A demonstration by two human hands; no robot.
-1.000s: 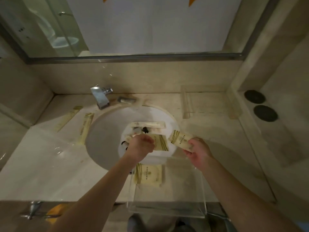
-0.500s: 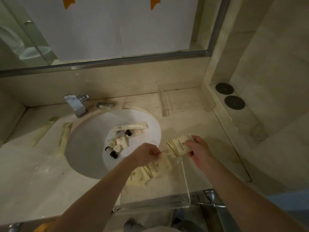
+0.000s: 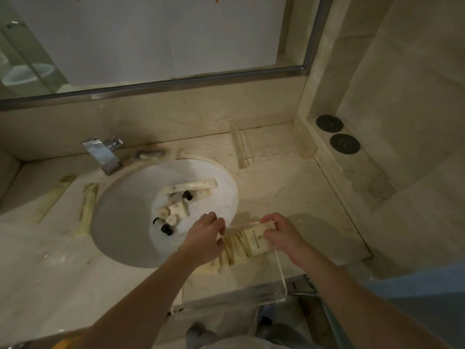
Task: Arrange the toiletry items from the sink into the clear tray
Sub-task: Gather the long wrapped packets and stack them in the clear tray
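Your right hand point(image 3: 281, 238) has its fingers curled over the end of a cream packet point(image 3: 251, 241) with gold stripes, holding it low over the far end of the clear tray point(image 3: 281, 280), and your left hand point(image 3: 205, 241) is bunched at the packet's other end, fingertips drawn together there; whether it pinches this packet or the one beneath, I cannot tell. The packet lies nearly flat, its long axis running left to right between your two hands, striped end toward your left, printed end under your right. Beneath it another striped packet point(image 3: 236, 258) sits in the tray, and a further cream edge point(image 3: 211, 267) shows under your left wrist. The tray stands on the counter point(image 3: 289, 187) at its front edge, just right of the sink point(image 3: 120, 222). Now the next fetch: what remains lies in the basin, up and to the left of your hands, so your left hand is plainly the nearer. Nearest are two small dark-capped bottles point(image 3: 163, 225) side by side, caps pointing down and right, toward you. Beyond them sits a jumble of small pale pieces point(image 3: 173, 212), then another dark-capped bottle point(image 3: 187, 195), and farthest a long cream tube point(image 3: 193, 185) lying roughly crosswise, its long axis left to right and tilted up at the right. Two long sachets point(image 3: 85, 210) wait on the counter left of the basin, lengthwise away from you, with the tap point(image 3: 103, 153) behind.
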